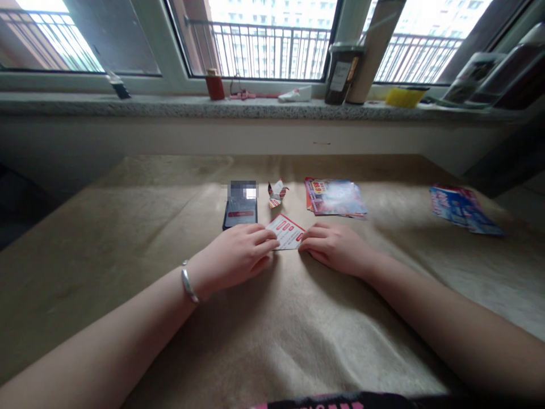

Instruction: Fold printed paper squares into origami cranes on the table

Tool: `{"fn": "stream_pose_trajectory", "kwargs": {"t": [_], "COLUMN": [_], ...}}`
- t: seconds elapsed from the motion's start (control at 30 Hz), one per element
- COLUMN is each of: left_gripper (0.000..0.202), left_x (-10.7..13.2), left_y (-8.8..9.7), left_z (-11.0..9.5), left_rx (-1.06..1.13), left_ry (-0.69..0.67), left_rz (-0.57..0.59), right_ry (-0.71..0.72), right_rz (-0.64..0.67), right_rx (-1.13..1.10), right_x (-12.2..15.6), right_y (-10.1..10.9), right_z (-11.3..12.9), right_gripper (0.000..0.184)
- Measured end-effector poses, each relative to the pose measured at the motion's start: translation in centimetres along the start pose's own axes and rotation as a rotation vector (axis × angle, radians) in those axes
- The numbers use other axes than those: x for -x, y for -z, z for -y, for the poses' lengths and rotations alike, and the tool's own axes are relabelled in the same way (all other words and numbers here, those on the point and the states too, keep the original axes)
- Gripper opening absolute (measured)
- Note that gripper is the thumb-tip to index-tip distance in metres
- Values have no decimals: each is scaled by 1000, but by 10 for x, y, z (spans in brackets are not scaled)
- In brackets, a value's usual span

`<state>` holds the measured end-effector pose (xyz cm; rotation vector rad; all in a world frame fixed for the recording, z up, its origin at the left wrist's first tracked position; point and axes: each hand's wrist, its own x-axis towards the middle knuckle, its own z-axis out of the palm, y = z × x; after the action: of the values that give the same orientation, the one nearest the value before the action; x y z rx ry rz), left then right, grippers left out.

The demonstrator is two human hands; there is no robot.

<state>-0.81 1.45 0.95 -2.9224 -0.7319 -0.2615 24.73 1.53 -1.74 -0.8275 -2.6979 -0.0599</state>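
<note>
A folded piece of printed paper (286, 232), white with red marks and roughly triangular, lies flat on the table between my hands. My left hand (240, 253) has its fingers on the paper's left corner. At the right corner, the bent fingers of my right hand (334, 245) press the paper's edge. Just beyond the paper stands a small folded paper crane (277, 194). A smartphone (240, 205) with its screen lit lies behind my left hand, whose knuckles hide its lower edge.
A stack of colourful printed sheets (336, 197) lies beyond my right hand. More blue flyers (464, 210) are fanned out at the far right. The table (128, 238) has a creased tan cover. Behind it, a stone windowsill (170, 108) carries a dark lidded jar (340, 74) and other items.
</note>
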Motion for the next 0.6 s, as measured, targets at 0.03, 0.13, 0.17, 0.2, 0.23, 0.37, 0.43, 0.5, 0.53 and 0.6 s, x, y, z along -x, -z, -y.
{"fn": "stream_pose_trajectory", "kwargs": {"t": [0.03,0.13,0.17,0.2,0.23,0.37,0.43,0.5,0.53,0.6], "left_gripper": [27,33,34,34,34,33,30,28,26,24], "left_x": [0,0,0,0,0,1,1,1,2,2], "left_y": [-4,-11,-12,-12,-12,-9,-8,-8,-8,-10], "left_z": [-1,-1,-1,-1,0,0,1,1,1,2], "left_rx": [22,61,65,69,74,112,133,152,160,169], "left_ry": [-15,-28,-26,-24,-24,-18,-10,-6,-4,-2], "left_rz": [9,44,51,54,55,52,52,49,47,43], "right_ry": [-1,-10,-9,-8,-6,-9,-5,-11,-18,-40], "right_rz": [-5,-7,-4,-2,1,14,33,65,84,127], "right_rx": [11,27,24,19,16,5,-7,-16,-18,-17], "right_x": [-1,-2,-2,-2,-2,-1,1,3,5,8], "right_y": [-1,-3,-3,-3,-3,1,4,9,12,17], "right_z": [1,1,1,0,-1,-4,-5,-6,-7,-8], "right_gripper": [23,24,25,25,25,25,26,26,26,26]}}
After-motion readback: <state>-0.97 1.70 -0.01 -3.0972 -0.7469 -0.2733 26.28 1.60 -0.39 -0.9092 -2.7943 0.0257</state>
